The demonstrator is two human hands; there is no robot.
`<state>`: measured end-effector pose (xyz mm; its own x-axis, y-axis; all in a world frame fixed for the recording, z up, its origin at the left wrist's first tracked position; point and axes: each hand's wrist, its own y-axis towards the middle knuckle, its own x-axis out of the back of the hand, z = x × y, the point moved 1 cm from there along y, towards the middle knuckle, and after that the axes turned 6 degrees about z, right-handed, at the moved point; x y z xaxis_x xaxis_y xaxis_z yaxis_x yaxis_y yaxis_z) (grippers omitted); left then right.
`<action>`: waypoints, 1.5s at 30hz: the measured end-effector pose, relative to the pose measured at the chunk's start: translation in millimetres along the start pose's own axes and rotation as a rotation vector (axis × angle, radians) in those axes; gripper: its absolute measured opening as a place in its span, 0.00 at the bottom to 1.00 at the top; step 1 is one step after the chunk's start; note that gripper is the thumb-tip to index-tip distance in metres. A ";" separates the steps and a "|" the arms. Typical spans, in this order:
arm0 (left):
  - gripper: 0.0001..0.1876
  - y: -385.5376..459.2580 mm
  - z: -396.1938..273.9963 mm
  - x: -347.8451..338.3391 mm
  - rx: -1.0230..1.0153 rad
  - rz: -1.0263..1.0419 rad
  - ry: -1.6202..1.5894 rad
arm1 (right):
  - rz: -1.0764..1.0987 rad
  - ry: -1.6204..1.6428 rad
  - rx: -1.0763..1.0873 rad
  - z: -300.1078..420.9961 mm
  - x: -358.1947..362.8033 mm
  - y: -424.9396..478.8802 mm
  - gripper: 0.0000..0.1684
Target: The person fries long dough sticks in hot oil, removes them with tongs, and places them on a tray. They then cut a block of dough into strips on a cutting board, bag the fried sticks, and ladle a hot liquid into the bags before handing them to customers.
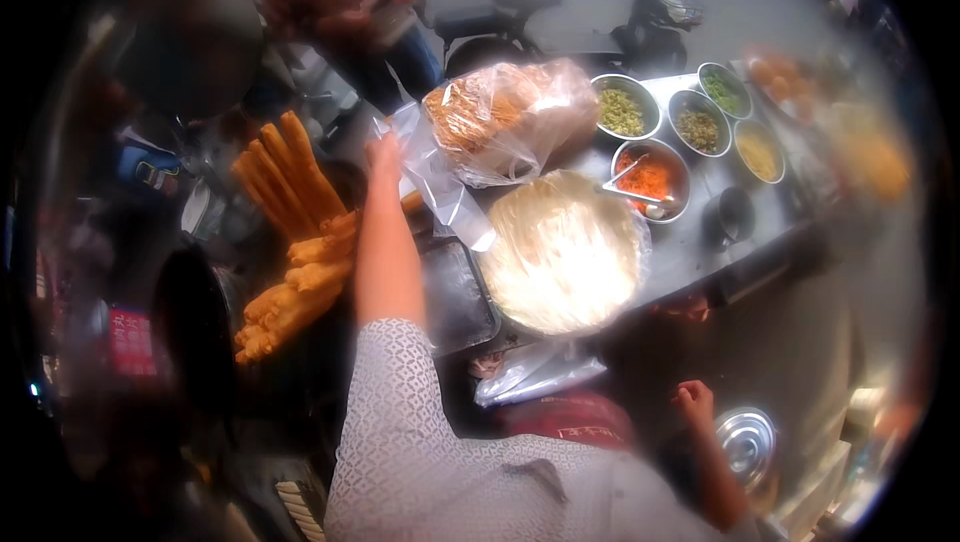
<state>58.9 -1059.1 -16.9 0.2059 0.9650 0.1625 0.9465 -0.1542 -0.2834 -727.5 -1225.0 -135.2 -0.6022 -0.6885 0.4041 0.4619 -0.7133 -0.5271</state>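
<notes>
My left arm stretches forward over the worktop, and my left hand (384, 158) grips a clear plastic bag (442, 182) whose loose end hangs over the worktop. Left of that forearm are long fried dough sticks (289, 174), with more fried dough (307, 287) piled nearer me. A large round pale mass (562, 264), apparently dough, lies under plastic film to the right. Beyond it sits a plastic bag of browned fried food (499, 118). Low beside my body, my right hand (694, 399) has curled fingers, with nothing visible in it.
Metal bowls of shredded carrot (646, 174) with tongs, chopped greens (621, 112) and other toppings (697, 129) stand on the steel worktop (690, 249). A dark tray (457, 294) lies near my left forearm. Across the worktop stands a person (352, 9); a scooter (495, 24) is behind.
</notes>
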 end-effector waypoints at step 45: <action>0.10 -456.5 144.6 -416.1 0.724 1.152 0.430 | -0.104 -0.744 0.179 -107.8 161.2 259.8 0.06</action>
<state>-494.8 -1359.5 -91.8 0.9422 0.2189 -0.2537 -0.1044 -0.5278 -0.8429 -774.8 -1507.2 -287.5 -0.0812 -0.4780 0.8746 0.5636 -0.7457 -0.3552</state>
